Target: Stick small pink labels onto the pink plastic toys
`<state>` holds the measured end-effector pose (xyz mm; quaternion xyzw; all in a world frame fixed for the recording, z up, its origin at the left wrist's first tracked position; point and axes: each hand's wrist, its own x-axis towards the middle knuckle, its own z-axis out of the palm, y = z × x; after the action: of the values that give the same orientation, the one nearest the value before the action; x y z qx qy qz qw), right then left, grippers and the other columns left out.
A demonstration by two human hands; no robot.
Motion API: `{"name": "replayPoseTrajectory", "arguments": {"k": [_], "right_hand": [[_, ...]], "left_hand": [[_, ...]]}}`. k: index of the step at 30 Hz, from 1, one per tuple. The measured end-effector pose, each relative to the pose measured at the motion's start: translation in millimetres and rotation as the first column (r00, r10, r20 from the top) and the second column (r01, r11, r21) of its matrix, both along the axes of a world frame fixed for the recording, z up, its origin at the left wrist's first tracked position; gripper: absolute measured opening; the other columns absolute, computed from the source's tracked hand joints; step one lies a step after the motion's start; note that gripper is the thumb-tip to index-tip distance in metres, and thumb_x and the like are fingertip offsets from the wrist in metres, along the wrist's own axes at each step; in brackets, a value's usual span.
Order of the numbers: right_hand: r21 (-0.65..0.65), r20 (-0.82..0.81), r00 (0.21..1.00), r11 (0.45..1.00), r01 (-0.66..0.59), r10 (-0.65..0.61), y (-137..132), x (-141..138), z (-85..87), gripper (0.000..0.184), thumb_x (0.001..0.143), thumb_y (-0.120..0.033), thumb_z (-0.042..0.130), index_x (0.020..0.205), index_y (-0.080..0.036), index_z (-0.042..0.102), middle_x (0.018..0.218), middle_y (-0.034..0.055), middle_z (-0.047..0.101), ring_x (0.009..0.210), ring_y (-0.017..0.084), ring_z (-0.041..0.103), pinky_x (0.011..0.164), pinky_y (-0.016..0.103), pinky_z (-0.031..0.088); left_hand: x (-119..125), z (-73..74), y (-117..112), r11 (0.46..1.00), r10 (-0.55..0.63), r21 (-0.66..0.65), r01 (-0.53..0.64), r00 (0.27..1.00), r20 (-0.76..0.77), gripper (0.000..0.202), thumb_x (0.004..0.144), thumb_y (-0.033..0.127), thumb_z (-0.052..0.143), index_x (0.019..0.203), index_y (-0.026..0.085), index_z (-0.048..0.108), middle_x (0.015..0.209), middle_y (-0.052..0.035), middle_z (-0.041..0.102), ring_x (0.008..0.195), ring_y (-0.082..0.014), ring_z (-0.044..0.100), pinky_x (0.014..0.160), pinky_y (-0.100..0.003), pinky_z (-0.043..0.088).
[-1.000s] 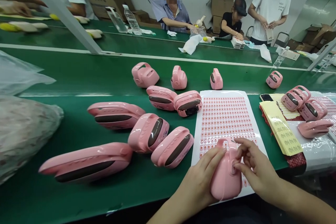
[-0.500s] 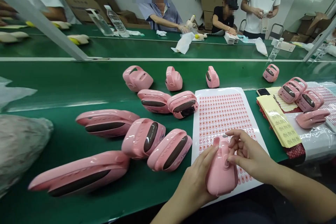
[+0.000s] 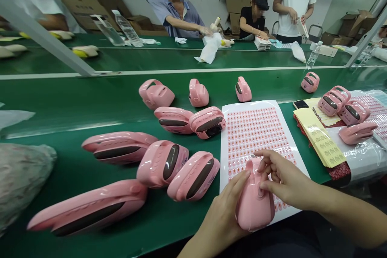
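pink casing is gripped upright in the closed left hand at the near edge of the green surface, over the sticker sheet. the right hand is pinched narrow on it, thumb pressed on a small oval spot on its face. by judgement, the casing is best braced firmly and the thumb laid flat, so that pressure is spread evenly.

Loose pink units crowd the green tabletop, yellow sheets lie at right, and people work across it.
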<state>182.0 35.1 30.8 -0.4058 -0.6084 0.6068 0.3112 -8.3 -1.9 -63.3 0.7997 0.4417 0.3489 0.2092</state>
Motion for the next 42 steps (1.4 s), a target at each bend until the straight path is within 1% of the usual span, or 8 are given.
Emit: {"name": "replayPoseTrajectory", "arguments": {"k": [9, 19, 23, 29, 33, 36, 39, 42], "right_hand": [[0.17, 0.158, 0.987, 0.985, -0.004, -0.023, -0.1, -0.4, -1.2, 0.058, 0.072, 0.001, 0.053, 0.123, -0.025, 0.041, 0.094, 0.0006, 0.05, 0.079, 0.013, 0.056, 0.072, 0.03, 0.047], [0.301, 0.232, 0.97, 0.954, 0.0, -0.073, 0.4, -0.2, -5.7, 0.054, 0.076, -0.005, 0.055, 0.125, -0.026, 0.044, 0.103, 0.0049, 0.052, 0.09, 0.017, 0.056, 0.085, 0.038, 0.047], [0.327, 0.171, 0.978, 0.943, 0.061, -0.122, 23.1, 7.1, -28.8, 0.047, 0.081, -0.027, 0.061, 0.125, -0.022, 0.045, 0.118, 0.0103, 0.051, 0.113, 0.023, 0.049, 0.098, 0.044, 0.039], [0.051, -0.019, 0.975, 0.974, -0.22, 0.221, 43.3, 12.6, -78.0, 0.059, 0.085, -0.041, 0.054, 0.138, -0.024, 0.033, 0.097, 0.0038, 0.061, 0.088, 0.018, 0.059, 0.081, 0.038, 0.046], [0.084, 0.167, 0.983, 0.992, -0.096, 0.081, 36.8, 8.5, -87.3, 0.057, 0.085, -0.029, 0.051, 0.14, -0.026, 0.035, 0.095, 0.0027, 0.061, 0.098, 0.021, 0.056, 0.093, 0.043, 0.039], [0.063, 0.241, 0.97, 0.996, -0.059, 0.042, 41.8, 13.6, -86.3, 0.063, 0.083, -0.025, 0.05, 0.143, -0.024, 0.03, 0.084, 0.0007, 0.06, 0.086, 0.019, 0.059, 0.086, 0.039, 0.043], [0.058, 0.341, 0.937, 0.997, 0.057, -0.074, 67.0, 31.6, -74.7, 0.061, 0.086, -0.025, 0.043, 0.145, -0.021, 0.025, 0.069, -0.0027, 0.056, 0.062, 0.016, 0.057, 0.066, 0.031, 0.047], [0.167, 0.514, 0.793, 0.945, 0.282, -0.328, 115.3, 53.3, -46.7, 0.059, 0.091, -0.028, 0.033, 0.146, -0.016, 0.016, 0.063, -0.0029, 0.055, 0.048, 0.016, 0.054, 0.051, 0.027, 0.044]], "left_hand": [[-2.6, 17.9, 0.5, 0.997, -0.067, -0.047, 0.066, 0.998, -0.019, 0.106, 0.058, 0.021, 0.082, 0.142, 0.031, 0.017, 0.136, -0.0151, 0.051, 0.118, -0.0323, 0.054, 0.088, -0.04, 0.051], [-3.1, 7.9, 4.6, 0.994, -0.107, -0.02, 0.106, 0.993, -0.046, 0.111, 0.057, 0.019, 0.08, 0.144, 0.035, 0.013, 0.136, -0.0158, 0.047, 0.118, -0.0348, 0.054, 0.086, -0.042, 0.052], [-3.5, 6.0, -0.6, 0.988, -0.154, 0.001, 0.154, 0.987, 0.043, 0.115, 0.052, 0.023, 0.085, 0.142, 0.042, 0.017, 0.137, -0.0136, 0.04, 0.119, -0.0374, 0.052, 0.087, -0.045, 0.051], [7.5, -5.4, 2.8, 0.994, -0.08, -0.06, 0.087, 0.99, 0.119, 0.1, 0.065, 0.032, 0.079, 0.143, 0.042, 0.017, 0.127, -0.0103, 0.053, 0.114, -0.0359, 0.056, 0.085, -0.049, 0.052], [14.6, -23.0, 20.7, 0.995, -0.07, -0.063, 0.071, 0.997, 0.013, 0.086, 0.076, 0.032, 0.07, 0.145, 0.035, 0.02, 0.108, -0.0081, 0.067, 0.094, -0.0331, 0.067, 0.074, -0.049, 0.057], [9.8, -31.3, 31.7, 0.996, -0.088, 0.033, 0.087, 0.996, 0.021, 0.085, 0.079, 0.028, 0.068, 0.144, 0.044, 0.016, 0.122, -0.0076, 0.061, 0.103, -0.0307, 0.064, 0.08, -0.046, 0.056], [3.1, -41.1, 47.2, 0.974, -0.116, 0.203, 0.105, 0.992, 0.046, 0.088, 0.078, 0.027, 0.069, 0.143, 0.048, 0.013, 0.142, -0.0088, 0.044, 0.124, -0.0312, 0.05, 0.091, -0.045, 0.05], [2.6, -56.0, 69.9, 0.969, 0.041, 0.244, -0.032, 0.999, -0.03, 0.082, 0.08, 0.025, 0.064, 0.145, 0.038, 0.016, 0.143, -0.0127, 0.044, 0.126, -0.0313, 0.047, 0.093, -0.045, 0.049]]}}
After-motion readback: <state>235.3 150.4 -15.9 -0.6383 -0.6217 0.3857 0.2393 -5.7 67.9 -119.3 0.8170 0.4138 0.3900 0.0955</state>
